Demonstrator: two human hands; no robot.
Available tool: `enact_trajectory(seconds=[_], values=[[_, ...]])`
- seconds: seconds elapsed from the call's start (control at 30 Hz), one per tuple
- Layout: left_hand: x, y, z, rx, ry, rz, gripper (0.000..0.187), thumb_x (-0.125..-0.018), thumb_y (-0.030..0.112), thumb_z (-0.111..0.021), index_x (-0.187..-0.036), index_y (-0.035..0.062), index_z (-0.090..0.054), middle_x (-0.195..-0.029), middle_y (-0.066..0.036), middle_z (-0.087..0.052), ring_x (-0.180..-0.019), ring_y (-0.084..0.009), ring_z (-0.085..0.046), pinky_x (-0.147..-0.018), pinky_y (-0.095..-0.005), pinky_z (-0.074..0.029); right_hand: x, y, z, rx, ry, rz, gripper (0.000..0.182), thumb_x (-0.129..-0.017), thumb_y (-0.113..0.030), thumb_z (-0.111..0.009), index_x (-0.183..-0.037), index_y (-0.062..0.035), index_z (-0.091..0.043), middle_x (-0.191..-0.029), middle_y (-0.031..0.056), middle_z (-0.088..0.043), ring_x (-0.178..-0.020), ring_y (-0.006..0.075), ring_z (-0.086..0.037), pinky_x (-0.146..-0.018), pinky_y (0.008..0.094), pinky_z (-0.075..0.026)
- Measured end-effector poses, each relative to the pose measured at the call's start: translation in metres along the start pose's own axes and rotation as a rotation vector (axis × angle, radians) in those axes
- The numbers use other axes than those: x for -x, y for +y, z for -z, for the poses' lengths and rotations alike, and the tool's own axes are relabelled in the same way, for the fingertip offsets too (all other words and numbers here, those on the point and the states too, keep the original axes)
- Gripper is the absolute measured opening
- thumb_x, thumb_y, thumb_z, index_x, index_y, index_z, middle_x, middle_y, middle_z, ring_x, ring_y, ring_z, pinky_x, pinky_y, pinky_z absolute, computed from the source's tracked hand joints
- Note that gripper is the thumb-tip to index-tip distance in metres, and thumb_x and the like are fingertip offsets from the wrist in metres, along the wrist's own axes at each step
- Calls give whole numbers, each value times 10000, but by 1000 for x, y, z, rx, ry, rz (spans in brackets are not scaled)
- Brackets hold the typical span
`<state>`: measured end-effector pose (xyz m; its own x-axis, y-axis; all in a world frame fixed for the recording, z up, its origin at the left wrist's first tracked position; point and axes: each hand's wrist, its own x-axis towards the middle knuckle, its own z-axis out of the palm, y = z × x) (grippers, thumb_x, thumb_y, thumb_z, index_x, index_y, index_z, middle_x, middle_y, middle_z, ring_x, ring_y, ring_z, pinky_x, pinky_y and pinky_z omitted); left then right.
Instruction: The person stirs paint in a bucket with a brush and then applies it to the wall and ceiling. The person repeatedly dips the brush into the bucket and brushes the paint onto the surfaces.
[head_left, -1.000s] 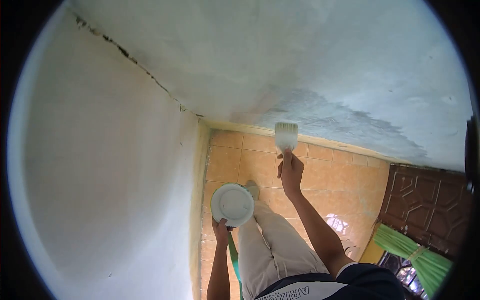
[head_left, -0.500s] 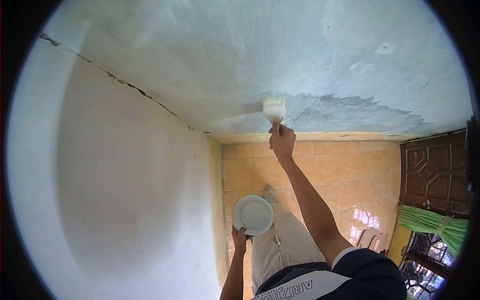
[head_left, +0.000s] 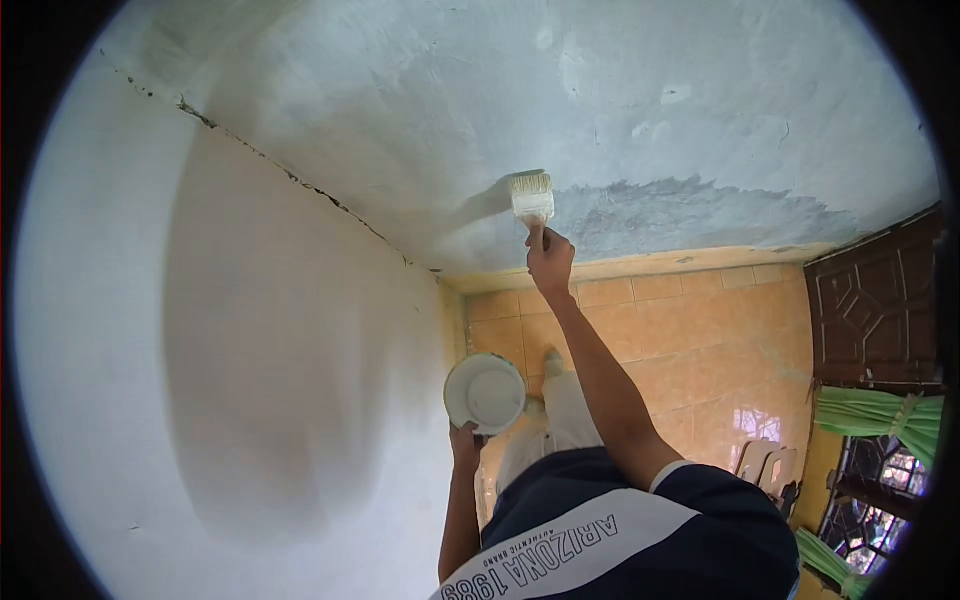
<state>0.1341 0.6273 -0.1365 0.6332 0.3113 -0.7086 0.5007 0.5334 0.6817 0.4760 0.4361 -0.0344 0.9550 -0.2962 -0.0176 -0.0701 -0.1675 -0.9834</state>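
Observation:
A wide paintbrush (head_left: pixel 533 198) with pale bristles is held by its handle in my right hand (head_left: pixel 551 262), its bristles close to the wall (head_left: pixel 390 100). Whether they touch the wall is hard to tell. Just right of the brush, a darker grey patch (head_left: pixel 680 212) runs along the lower wall. My left hand (head_left: pixel 466 444) grips the near rim of a round white tub (head_left: pixel 485 394), which has a whitish inside.
A cracked corner line joins the painted wall to a white side wall (head_left: pixel 270 340). Orange floor tiles (head_left: pixel 690 340) lie below. At the right are a dark carved door (head_left: pixel 870 300), green curtains (head_left: pixel 875 415) and a window (head_left: pixel 880 490).
The brush and my right hand have shifted slightly left and up in view. The tub has moved up and left and now shows more of its inside. The camera view has shifted.

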Motion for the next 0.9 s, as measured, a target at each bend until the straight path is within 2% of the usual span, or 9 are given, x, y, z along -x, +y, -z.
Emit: enact_trajectory(seconds=[0.07,0.13,0.17,0.23,0.37,0.47,0.57,0.67,0.9], values=[[-14,5,1,16,-52,13,501,-811,-3,-528,-1305,39,-459,-979,-131,-606,-619,-210,-619,-454,-278,-501,-17,41,-12,31,35,55,563,-1017,-422,-550,-676,16,-647,-481,65,-563,-393,159,-571,-429,341,-490],[-11,28,-14,-1,-61,32,483,-813,-1,-532,-1289,42,-461,-959,-125,-598,-608,-210,-611,-463,-280,-504,-32,89,-24,215,93,22,534,-996,-374,-563,-646,16,-669,-505,130,-607,-446,258,-641,-505,392,-510],[-12,37,-20,-2,-32,19,489,-811,-1,-534,-1291,46,-458,-967,-128,-598,-617,-214,-616,-463,-280,-504,-30,88,-22,213,93,16,534,-996,-374,-563,-646,16,-669,-505,130,-607,-446,258,-641,-505,392,-510],[-17,51,-34,3,8,-9,510,-804,0,-542,-1301,63,-449,-996,-130,-592,-642,-226,-626,-462,-276,-500,-23,86,-16,166,-10,-305,566,-990,-401,-550,-639,26,-674,-526,145,-628,-490,281,-675,-548,399,-545],[-35,65,-50,-21,29,-9,525,-800,8,-549,-1311,72,-446,-1038,-126,-575,-692,-223,-632,-464,-268,-502,-16,102,-7,191,-16,-424,560,-973,-456,-588,-705,21,-705,-523,92,-608,-428,210,-618,-457,343,-520],[-39,78,-64,-40,21,-18,483,-795,28,-579,-1264,78,-475,-1013,-101,-585,-675,-185,-615,-486,-256,-493,-15,58,5,130,-20,-246,543,-989,-427,-577,-706,20,-696,-506,78,-590,-420,182,-601,-443,336,-504],[-51,89,-75,-86,-17,-25,494,-794,30,-566,-1276,72,-468,-1015,-107,-578,-674,-198,-617,-491,-258,-491,-17,-5,15,-3,-92,-198,515,-1028,-348,-543,-710,32,-685,-515,110,-598,-460,244,-630,-518,394,-517],[-67,108,-79,-132,-68,-43,502,-796,33,-560,-1287,70,-465,-1037,-110,-570,-697,-201,-623,-499,-256,-491,1,-9,5,93,26,45,532,-1031,-365,-547,-682,19,-660,-536,144,-602,-508,275,-653,-563,427,-513],[-98,147,-83,-237,-167,-47,551,-802,40,-548,-1342,75,-446,-1080,-112,-566,-741,-199,-640,-504,-246,-495,-22,60,-27,276,67,-11,567,-1030,-384,-527,-633,3,-645,-578,192,-634,-554,356,-674,-589,480,-513]])
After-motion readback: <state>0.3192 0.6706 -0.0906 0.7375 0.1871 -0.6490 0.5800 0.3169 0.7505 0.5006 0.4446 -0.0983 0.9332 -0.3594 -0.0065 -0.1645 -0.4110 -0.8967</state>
